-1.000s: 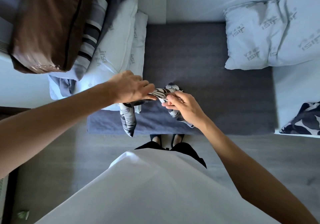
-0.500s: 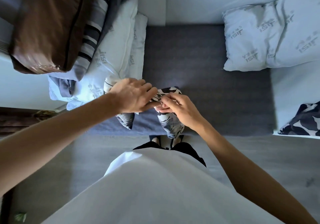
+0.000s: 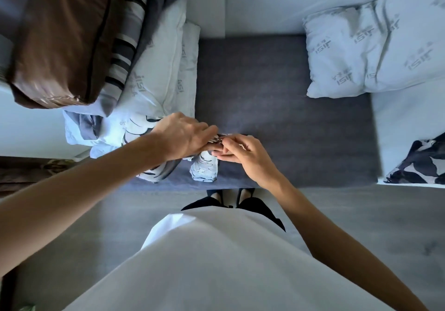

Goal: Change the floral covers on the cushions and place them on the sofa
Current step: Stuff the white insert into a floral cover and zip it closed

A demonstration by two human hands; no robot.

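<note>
A white floral cover (image 3: 204, 170) with dark leaf outlines hangs bunched over the front of the grey sofa seat (image 3: 277, 99). My left hand (image 3: 185, 136) and my right hand (image 3: 243, 153) meet above it, both pinching its gathered edge. Part of the cover spreads left under my left forearm, over a bare white cushion (image 3: 154, 79) printed with grey logos. Another bare white cushion (image 3: 375, 48) lies at the right on the sofa. A dark floral cover (image 3: 419, 164) lies at the right edge.
A brown satin cushion (image 3: 60, 38) leans on a striped grey cushion (image 3: 127, 41) at the left. The pale sofa back (image 3: 265, 0) runs along the top. Grey floor (image 3: 361, 214) lies in front of the sofa, where I stand in a white top.
Both hands have kept their hold and gathered the floral cover more. The cover has shifted left, and more of it now lies over the white cushion under my left forearm.
</note>
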